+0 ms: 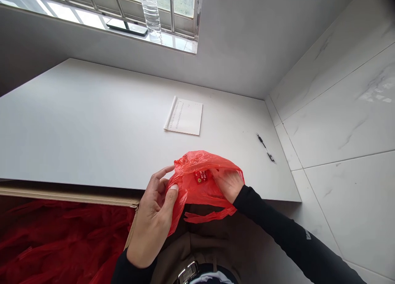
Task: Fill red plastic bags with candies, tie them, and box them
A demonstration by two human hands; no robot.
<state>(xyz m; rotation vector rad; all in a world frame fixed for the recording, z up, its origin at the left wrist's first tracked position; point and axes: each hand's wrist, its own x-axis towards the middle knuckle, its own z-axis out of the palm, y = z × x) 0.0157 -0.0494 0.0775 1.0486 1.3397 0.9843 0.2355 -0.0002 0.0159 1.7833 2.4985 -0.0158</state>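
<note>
A thin red plastic bag (197, 195) hangs at the table's front edge with its mouth spread. My left hand (156, 216) pinches the left side of the bag between thumb and fingers. My right hand (230, 185) reaches into the bag's mouth from the right; its fingers are hidden inside. A small red packet (201, 177) with white print and a gold-coloured spot shows in the bag, just left of the right hand. Whether the right hand touches this packet cannot be made out.
A notepad (187, 115) with writing lies on the white table (92, 123), and a black pen (265, 146) lies further right. An open cardboard box (70, 196) of red plastic bags (68, 238) stands lower left. A clear bottle (151, 15) and a dark flat object (127, 27) rest on the windowsill.
</note>
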